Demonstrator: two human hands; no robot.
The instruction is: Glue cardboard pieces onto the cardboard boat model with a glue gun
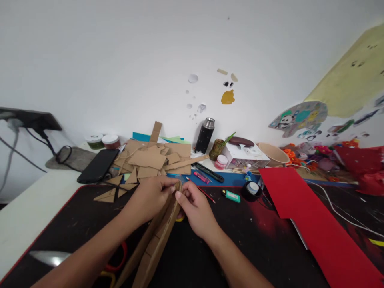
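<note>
Both of my hands meet at the far end of a long folded cardboard piece (pixel 163 230), which runs toward me over the dark mat. On its left side my left hand (pixel 153 196) is closed, fingertips pinching the cardboard end. My right hand (pixel 196 206) pinches the same end from the right, thumb and fingers together. Faint marked lines cross the cardboard's inner face. Beneath my left forearm lie scissors with a red handle (pixel 120 258), partly covered, and a shiny blade (pixel 49 257). Something yellow shows just under my right hand, too hidden to name.
A heap of cardboard scraps (pixel 148 160) lies behind my hands, beside a black phone (pixel 97 166). A black flask (pixel 205 136) stands against the wall. A utility knife (pixel 210 173), a teal lighter (pixel 231 196) and a roll of tape (pixel 252 190) lie rightward, before red card (pixel 315 224).
</note>
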